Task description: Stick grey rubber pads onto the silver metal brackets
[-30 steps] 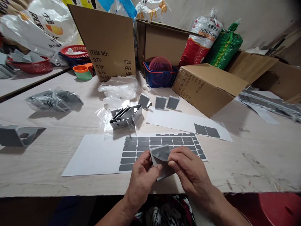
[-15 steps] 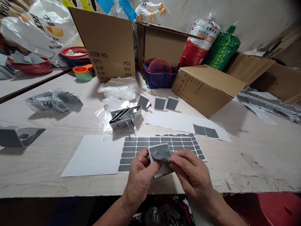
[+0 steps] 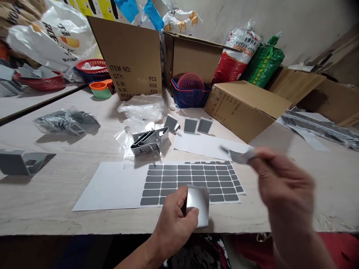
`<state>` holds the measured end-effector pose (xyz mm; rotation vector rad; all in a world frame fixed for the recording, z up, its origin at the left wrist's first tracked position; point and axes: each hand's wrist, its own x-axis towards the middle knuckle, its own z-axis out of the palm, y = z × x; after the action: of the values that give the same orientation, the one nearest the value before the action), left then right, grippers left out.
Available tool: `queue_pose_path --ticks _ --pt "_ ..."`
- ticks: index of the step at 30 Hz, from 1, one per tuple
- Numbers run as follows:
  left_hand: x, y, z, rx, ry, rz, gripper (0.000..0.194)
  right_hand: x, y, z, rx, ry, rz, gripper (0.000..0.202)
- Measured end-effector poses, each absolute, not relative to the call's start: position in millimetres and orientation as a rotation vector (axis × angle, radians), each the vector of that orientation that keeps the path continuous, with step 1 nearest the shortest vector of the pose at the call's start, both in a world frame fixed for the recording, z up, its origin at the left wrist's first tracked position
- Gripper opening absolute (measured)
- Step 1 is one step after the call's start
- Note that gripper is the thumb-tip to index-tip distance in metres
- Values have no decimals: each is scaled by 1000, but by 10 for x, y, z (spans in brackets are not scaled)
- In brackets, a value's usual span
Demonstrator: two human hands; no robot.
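My left hand [image 3: 178, 216] is closed around a bent silver metal stand [image 3: 200, 205], its thumb pressed on the smooth bare face that shows. To the right, my right hand [image 3: 286, 183] is raised and smeared by motion; its fingertips pinch a small blurred grey sticker [image 3: 248, 155]. Behind that hand lies a white backing strip [image 3: 196, 144] with a dark grey square sticker [image 3: 236, 156], partly covered. A white sheet [image 3: 109, 186] bearing rows of small grey rectangular stickers [image 3: 183, 178] is spread beyond my left hand.
Three small stands with grey faces [image 3: 190, 125] are set up farther back. Left of them are bent metal stands [image 3: 144, 142] on clear plastic and a bagged pile [image 3: 67, 121]. Another grey stand [image 3: 17, 162] sits far left. Cardboard boxes [image 3: 246, 108] and a blue basket [image 3: 190, 93] line the back.
My right hand has left the stand and swung right and up, pinching a grey piece. The stand now shows a bare silver face instead of a grey sticker with a lifted edge.
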<state>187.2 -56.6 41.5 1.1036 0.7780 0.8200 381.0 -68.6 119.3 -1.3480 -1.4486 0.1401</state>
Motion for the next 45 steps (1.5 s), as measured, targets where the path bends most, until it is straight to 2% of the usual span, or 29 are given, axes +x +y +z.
queue_pose_path --ticks 4,8,14,19,29,38,45 --pt "1890 -541 341 927 662 770 14 3825 -731 1279 -1245 -1605 13 19" --pt "1897 -486 347 845 605 868 23 3676 -897 1011 -1235 -1824 -230 35" --pt "1844 -460 293 725 535 918 26 3562 -1094 616 -1130 -1926 -466 27" --pt "1821 -453 240 671 505 937 30 3508 -1053 521 -988 -1960 -398 26" --pt "1805 -464 228 593 486 949 14 3417 -1056 557 -1047 -2024 -296 27" --pt "1802 -472 211 596 472 948 24 3384 -1045 543 -1061 -2053 -272 25" --pt "1799 -492 182 605 492 948 22 3391 -1058 535 -1058 -2058 -307 22"
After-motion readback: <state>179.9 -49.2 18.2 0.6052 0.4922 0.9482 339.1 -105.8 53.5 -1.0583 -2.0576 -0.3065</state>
